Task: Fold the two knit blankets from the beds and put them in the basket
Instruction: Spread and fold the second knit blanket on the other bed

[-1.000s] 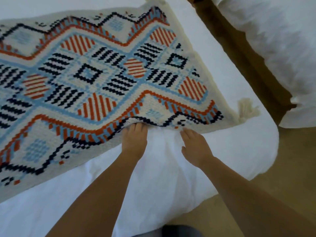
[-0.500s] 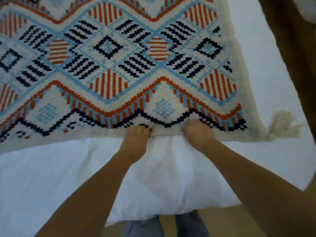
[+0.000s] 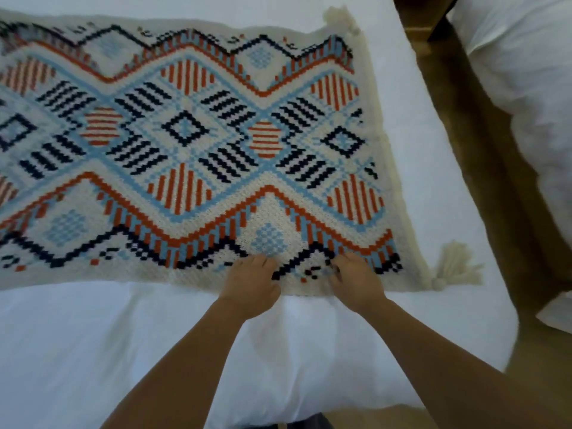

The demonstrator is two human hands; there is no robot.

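Observation:
A cream knit blanket with orange, light blue and navy diamond patterns lies spread across the white bed. Cream tassels hang at its right corners, one near and one far. My left hand sits on the blanket's near edge with its fingers curled into the knit. My right hand is a short way to the right on the same edge, fingers curled and pinching the fabric. The blanket's left part runs out of view. No basket is in sight.
A second bed with white bedding stands at the right. A narrow gap of brown wooden floor separates the two beds. The near bed's corner drops off at the lower right.
Both hands have moved from under the blanket's near edge to on top of it, fingers now curled into the knit. The view has shifted, so the blanket's far edge shows.

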